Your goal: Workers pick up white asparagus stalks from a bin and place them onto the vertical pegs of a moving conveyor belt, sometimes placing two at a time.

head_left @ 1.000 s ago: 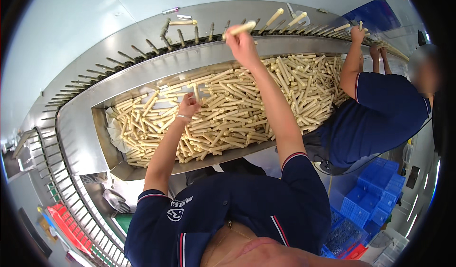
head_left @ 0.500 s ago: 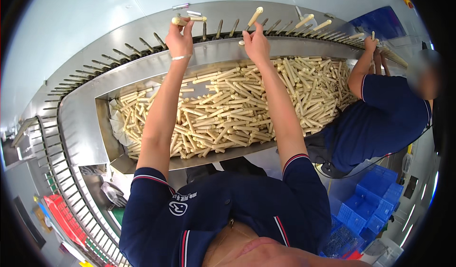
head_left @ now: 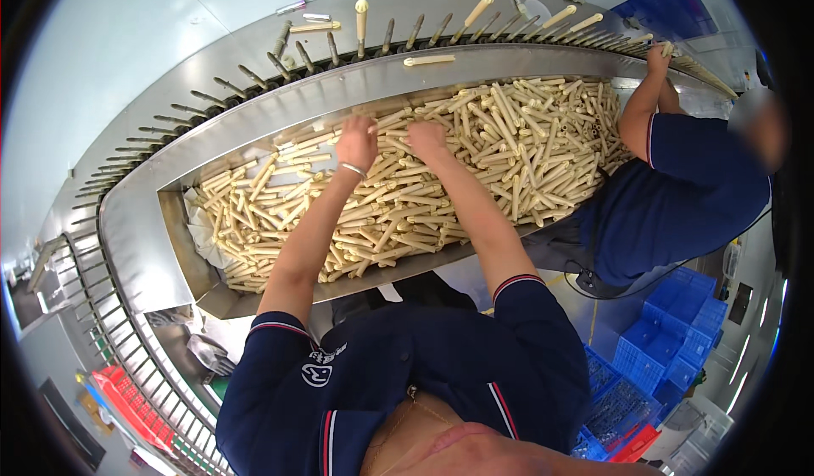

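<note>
A long steel trough [head_left: 144, 222] is shown filled with a heap of cream tubes [head_left: 475, 171]. Along its far side, a curved row of metal pins [head_left: 254, 76] is seen, with 1 tube seated upright on a pin [head_left: 362, 20]. A co-worker in blue [head_left: 678, 196] is placed at the right. The left hand [head_left: 357, 141] and the right hand [head_left: 426, 139] are pressed side by side into the heap, fingers curled among tubes; whether any are gripped cannot be told.

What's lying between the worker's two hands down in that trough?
In the head view, only pale cream tubes from the heap fill the short gap between the left hand and right hand in the steel trough.
</note>
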{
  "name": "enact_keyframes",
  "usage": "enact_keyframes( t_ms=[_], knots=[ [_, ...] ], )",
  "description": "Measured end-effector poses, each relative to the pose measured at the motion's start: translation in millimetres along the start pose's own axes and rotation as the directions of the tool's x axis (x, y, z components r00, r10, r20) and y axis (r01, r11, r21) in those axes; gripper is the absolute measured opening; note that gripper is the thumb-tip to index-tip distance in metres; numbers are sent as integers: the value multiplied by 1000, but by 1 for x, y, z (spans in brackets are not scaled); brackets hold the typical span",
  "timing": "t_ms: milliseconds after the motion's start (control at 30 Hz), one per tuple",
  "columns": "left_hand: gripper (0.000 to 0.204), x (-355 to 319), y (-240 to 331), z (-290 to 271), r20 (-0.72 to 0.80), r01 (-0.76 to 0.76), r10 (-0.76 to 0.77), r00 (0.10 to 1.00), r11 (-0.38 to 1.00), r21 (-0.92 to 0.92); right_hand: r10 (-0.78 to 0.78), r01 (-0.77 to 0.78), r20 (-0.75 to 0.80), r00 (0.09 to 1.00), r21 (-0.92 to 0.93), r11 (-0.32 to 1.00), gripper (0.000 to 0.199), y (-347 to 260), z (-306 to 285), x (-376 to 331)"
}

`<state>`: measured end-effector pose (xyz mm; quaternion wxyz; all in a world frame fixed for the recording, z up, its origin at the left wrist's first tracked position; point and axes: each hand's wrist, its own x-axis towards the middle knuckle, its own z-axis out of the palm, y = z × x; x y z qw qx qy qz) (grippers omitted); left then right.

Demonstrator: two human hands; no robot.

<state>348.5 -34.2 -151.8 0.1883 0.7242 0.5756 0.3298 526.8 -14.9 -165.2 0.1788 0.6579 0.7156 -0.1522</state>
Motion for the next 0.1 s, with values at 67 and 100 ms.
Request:
enact_keyframes(
  t_ms=[67,100],
  knots=[
    [22,-17,-21,21,326,163,-191,926,980,113,-74,73,-18,997,-40,997,21,-8,-11,-2],
    [24,-17,-23,27,389,216,-280,878,955,201,-137,135,-33,990,-78,988,23,-10,-22,-7]
  ],
)
